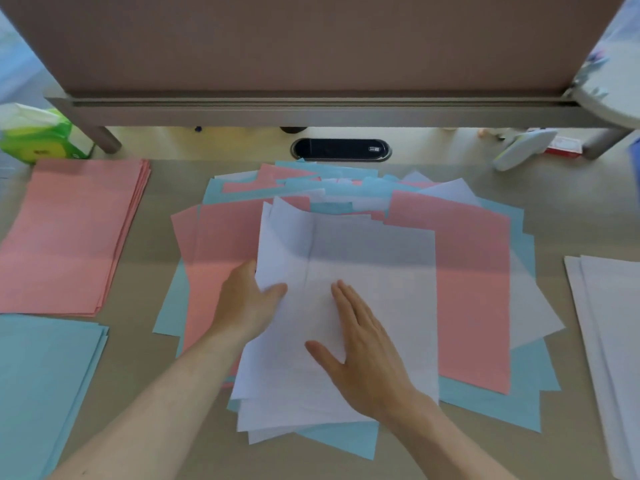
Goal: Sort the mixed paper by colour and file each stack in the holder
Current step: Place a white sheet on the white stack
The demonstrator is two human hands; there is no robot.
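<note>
1. While the left hand (247, 303) pinches the left edge of the loose white sheets (374, 271), thumb on top and fingers tucked beneath, the right hand (363, 351) lies flat on them with straight, relaxed fingers and grasps nothing.
2. These white sheets lie on top of the mixed pile (474, 271) in the middle of the desk (561, 223), with pink and blue paper fanned out beneath and beyond them.
3. The white sheets sit skewed against each other, so a lift by one edge could let the lower ones slide out and drop back into the pile.
4. A pink or blue sheet could cling underneath and ride along, which would spoil the white stack (609, 341) at the right edge.
5. Dragging instead of lifting could spread the fanned pile towards the sorted stacks on the left.
6. Thin paper gripped along one side may fold or crease.
7. There are two hands, one mixed pile and three colours.
8. There are three sorted stacks: one pink stack (76, 233) far left, one blue stack (45, 382) near left, and the white stack on the right.
9. The sheets within any stack overlap too much to count.
10. No holder is in view, so filing probably lies some way off.
11. Also present are one green tissue pack (41, 136) far left, one black cable port (341, 149) far centre, and what looks like one stapler (519, 148) far right.
</note>
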